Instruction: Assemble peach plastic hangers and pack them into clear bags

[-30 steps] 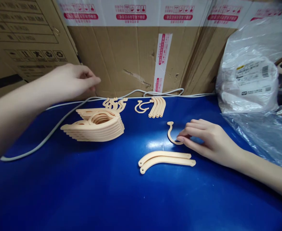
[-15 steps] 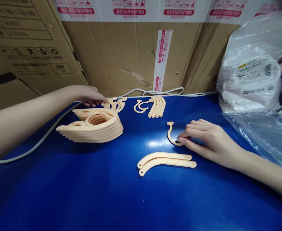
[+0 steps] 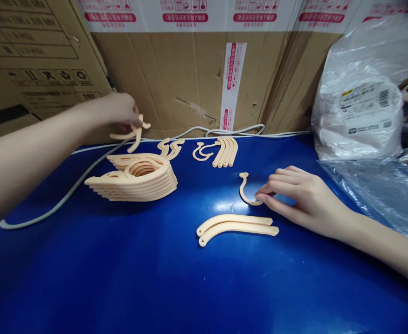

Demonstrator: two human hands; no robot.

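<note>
Fingers of my left hand (image 3: 118, 111) grip hook pieces (image 3: 131, 135), held above the desk (image 3: 155, 278) just behind the hanger stack (image 3: 137, 183). My right hand (image 3: 303, 197) pinches the end of a single hook (image 3: 245, 191) lying flat on the desk, near two curved bars (image 3: 237, 227).

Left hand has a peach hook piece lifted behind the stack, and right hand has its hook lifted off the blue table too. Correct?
Not quite. The left hand does hold a hook piece in the air behind the stack. The right hand only rests its fingertips on its hook, which lies flat on the blue table. The head view shows it.
</note>
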